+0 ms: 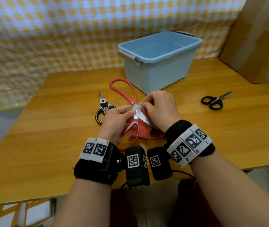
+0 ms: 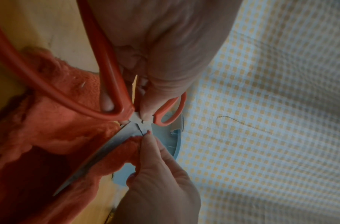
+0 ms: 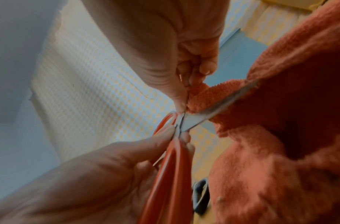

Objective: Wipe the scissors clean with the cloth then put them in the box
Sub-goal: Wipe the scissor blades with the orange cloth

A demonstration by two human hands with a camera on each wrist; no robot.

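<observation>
Splayed red-handled scissors (image 1: 127, 94) with steel blades; tips seemingly cloth-hidden (image 1: 145, 131).

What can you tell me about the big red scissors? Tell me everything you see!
The red scissors have two big looped handles that look like plastic, and shiny metal blades, spread wide open. They're held above the wooden table, in front of the blue box. The left hand pinches them at the pivot, while the right hand presses the orange cloth onto a blade.
</observation>
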